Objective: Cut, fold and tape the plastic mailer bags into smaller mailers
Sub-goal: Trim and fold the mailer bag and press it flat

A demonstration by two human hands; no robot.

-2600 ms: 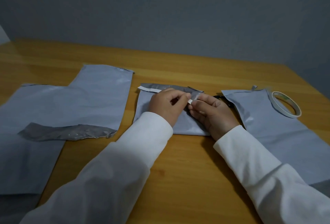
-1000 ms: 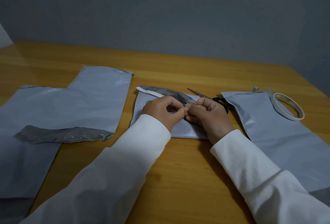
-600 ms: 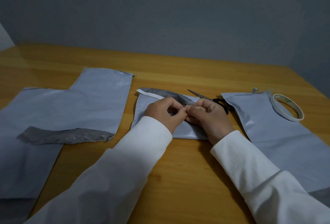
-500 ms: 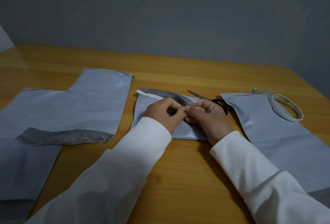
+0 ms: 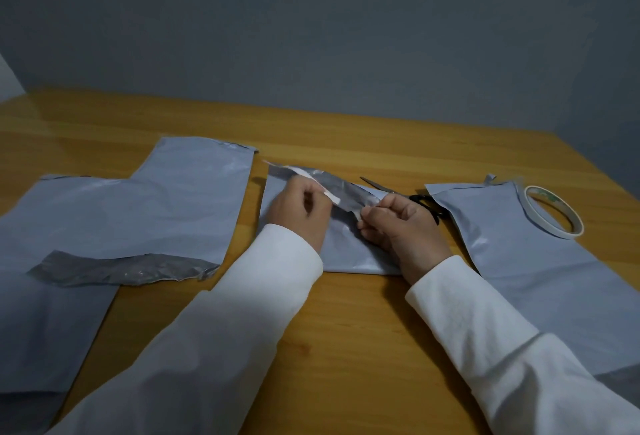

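A: Surface and room?
B: Wooden counter (image 5: 346, 330), orange-brown grain, set against a plain grey wall (image 5: 311, 36). Dim light.

A: Items around the work?
B: Left: large grey mailer sheets (image 5: 121, 213), overlapping, with a dark crumpled offcut (image 5: 121, 270) lying across them. Right: another grey mailer bag (image 5: 526, 247), a tape roll (image 5: 554, 214) resting on its far corner. Scissors (image 5: 398, 192) beyond the hands, blades pointing left, handles partly hidden by the right hand.

A: The task piece?
B: Small folded mailer (image 5: 349, 244), centre of the counter, its dark flap raised at the far edge.

A: State of each grip?
B: Left hand (image 5: 298, 213): grip closed, pinching a white strip (image 5: 311, 181) that runs along the flap. Right hand (image 5: 401, 226): grip closed, fingers curled on the flap's near end.

A: Obstructions?
B: Both white sleeves (image 5: 242, 313) cover the mailer's near edge.
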